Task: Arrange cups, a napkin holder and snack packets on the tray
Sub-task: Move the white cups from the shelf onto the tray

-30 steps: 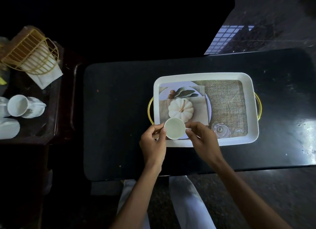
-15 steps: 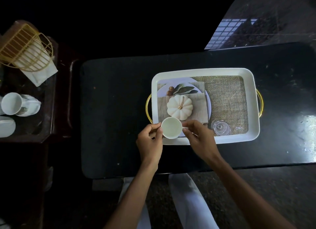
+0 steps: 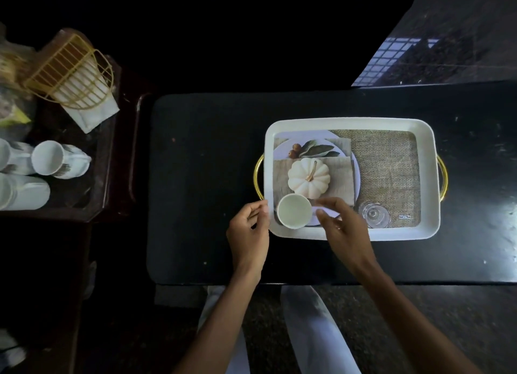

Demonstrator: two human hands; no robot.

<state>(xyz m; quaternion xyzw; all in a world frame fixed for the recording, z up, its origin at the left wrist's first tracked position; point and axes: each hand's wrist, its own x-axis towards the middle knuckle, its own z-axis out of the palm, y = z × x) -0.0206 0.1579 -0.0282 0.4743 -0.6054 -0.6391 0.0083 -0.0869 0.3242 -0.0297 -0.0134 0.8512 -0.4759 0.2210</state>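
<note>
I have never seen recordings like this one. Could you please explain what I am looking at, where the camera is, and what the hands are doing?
There is no machine here: a person works with bare hands. All pictures come from one camera worn on the person's head, looking down. On the dark table lies a white tray with gold handles. The pumpkin inside it looks like part of a printed picture. One white cup stands upright in the tray's near left corner. The left hand and the right hand are on either side of the cup and hold nothing. On a side table to the left wait more white cups, lying on their sides, and a gold wire napkin holder with napkins.
</note>
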